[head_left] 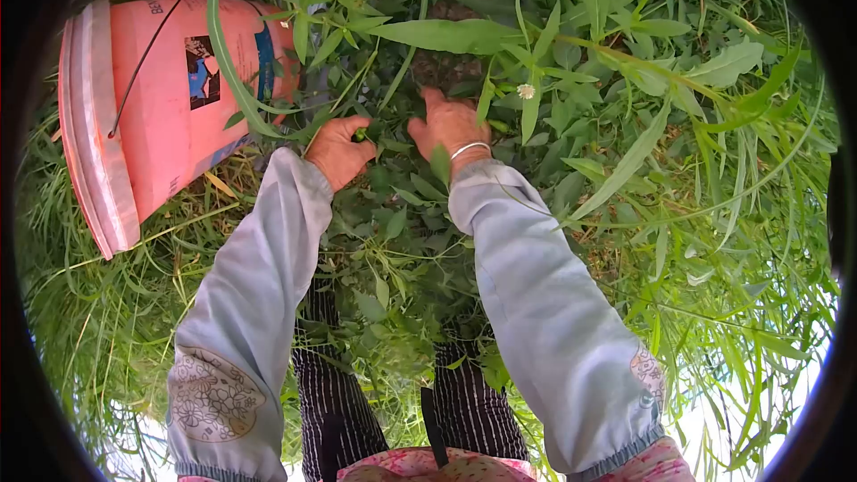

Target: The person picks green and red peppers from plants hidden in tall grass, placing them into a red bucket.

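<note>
Both arms in pale grey sleeves reach down into a dense green leafy plant (402, 214). My left hand (337, 150) is curled into a fist around a small green piece of the plant (360, 135), stem or pod I cannot tell. My right hand (449, 125), with a thin silver bangle (470, 149) at the wrist, lies a hand's width to the right. Its fingers push in among the leaves, which hide the fingertips. A small white flower (526, 90) stands just right of that hand.
A pink-orange plastic bucket (152, 107) with a wire handle and a printed label lies tilted at the left, close to my left hand. Tall grass and long-leaved weeds surround everything. My legs in striped trousers (335, 402) show below.
</note>
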### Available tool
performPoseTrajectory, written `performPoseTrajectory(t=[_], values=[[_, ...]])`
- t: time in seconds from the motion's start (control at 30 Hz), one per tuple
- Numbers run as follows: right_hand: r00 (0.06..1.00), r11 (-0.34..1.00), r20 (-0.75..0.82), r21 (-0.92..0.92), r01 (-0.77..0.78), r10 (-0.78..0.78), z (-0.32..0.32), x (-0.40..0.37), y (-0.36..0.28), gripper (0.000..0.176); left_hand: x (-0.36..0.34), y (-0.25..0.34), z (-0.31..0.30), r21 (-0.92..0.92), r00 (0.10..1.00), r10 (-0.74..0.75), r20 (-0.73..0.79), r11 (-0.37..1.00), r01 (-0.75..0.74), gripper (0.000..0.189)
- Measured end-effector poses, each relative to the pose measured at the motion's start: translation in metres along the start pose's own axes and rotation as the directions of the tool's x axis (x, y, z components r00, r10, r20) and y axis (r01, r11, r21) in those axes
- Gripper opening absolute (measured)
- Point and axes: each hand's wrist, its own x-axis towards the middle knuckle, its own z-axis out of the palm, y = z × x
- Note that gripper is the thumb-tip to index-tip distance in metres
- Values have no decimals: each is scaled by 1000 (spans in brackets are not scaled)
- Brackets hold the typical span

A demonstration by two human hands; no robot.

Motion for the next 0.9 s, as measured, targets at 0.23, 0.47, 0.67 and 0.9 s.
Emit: performPoseTrajectory(t=[0.23,0.47,0.67,0.9], values=[[975,914,214,383,-133,52,0,-21,-6,33,-1,-4,4,99,996,91,3,991,-90,23],[894,83,447,892,-445,-17,-15,-28,-8,19,7,-25,-5,16,1000,-20,22,1000,19,31],[979,790,-204,599,126,0,19,99,29,14,13,-58,6,48,984,123,-131,992,-118,24],[996,985,-90,170,-1,17,81,207,44,25,-6,-41,12,-21,997,70,-36,997,-71,35]])
